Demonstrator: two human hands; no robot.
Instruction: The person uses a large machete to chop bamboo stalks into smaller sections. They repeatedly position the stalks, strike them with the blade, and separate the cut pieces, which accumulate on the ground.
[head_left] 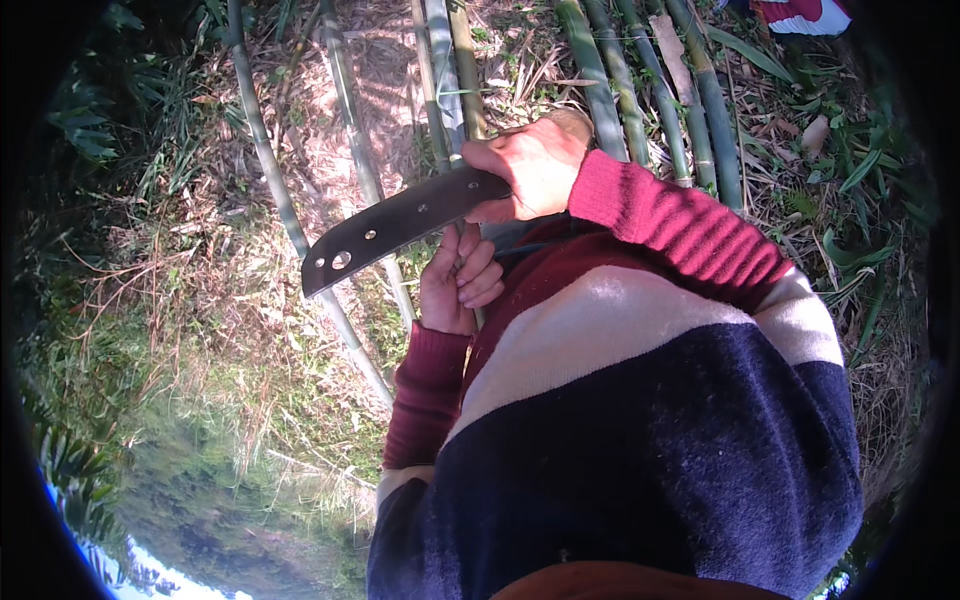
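While the right hand (pixel 535 170) clasps the root of the broad dark blade (pixel 400 222), I watch from my remote seat how the blade lies over the left hand (pixel 460 280). Its long axis runs from the right fingers out toward the person's left, slanting down the view to a blunt, holed end. I see the right thumb laid along the upper face and the other fingers wrapped behind, and of the two hands this is the nearer, since it touches the blade. The left fingers are curled closed round what looks like a thin stem (pixel 480 318), mostly hidden by the fist, so I cannot tell how far it reaches. That fist sits just beneath the lower edge, near the gripped end and well away from the holed tip; whether edge and knuckles touch, I cannot make out. What I weigh most is this crossing: blade sideways, fist below it, stem seemingly up and down. Past the blade I see a middle cluster of bamboo poles (pixel 445 80) running roughly crosswise to it, and slanting green stalks (pixel 592 75) beyond the right wrist.
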